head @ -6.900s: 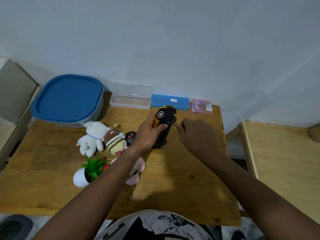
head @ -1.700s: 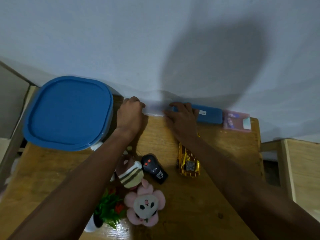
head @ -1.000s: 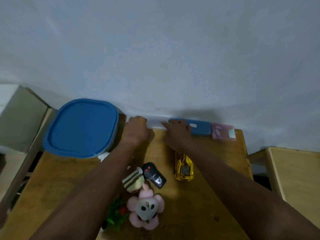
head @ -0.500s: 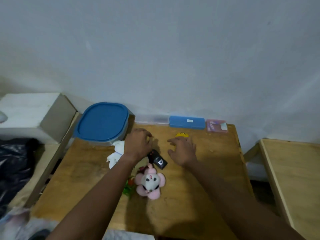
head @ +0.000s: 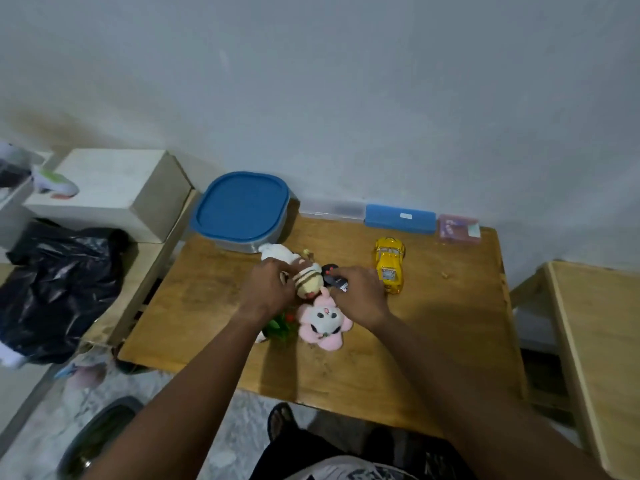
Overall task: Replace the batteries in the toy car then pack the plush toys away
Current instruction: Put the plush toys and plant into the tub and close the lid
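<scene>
Blue-lidded tub [head: 240, 209] closed, nothing packed yet, toy car [head: 389, 268] on its wheels.
On the tabletop [head: 433, 341], near the tub, the fingers of the left hand [head: 268, 291] curl round the striped plush [head: 308, 280], with the white plush [head: 277, 252] and pink plush [head: 322, 318] beside it. The right hand [head: 362, 294] covers the black remote [head: 331, 273]; I cannot tell whether it grips. With the car set down at right, the battery step looks done and packing is only starting.

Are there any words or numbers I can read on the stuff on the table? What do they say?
Nothing here can be read clearly.
White label on the blue case: too small to read.
Printing on the pink box: blurred.
White mark on the black remote: blurred.
</scene>
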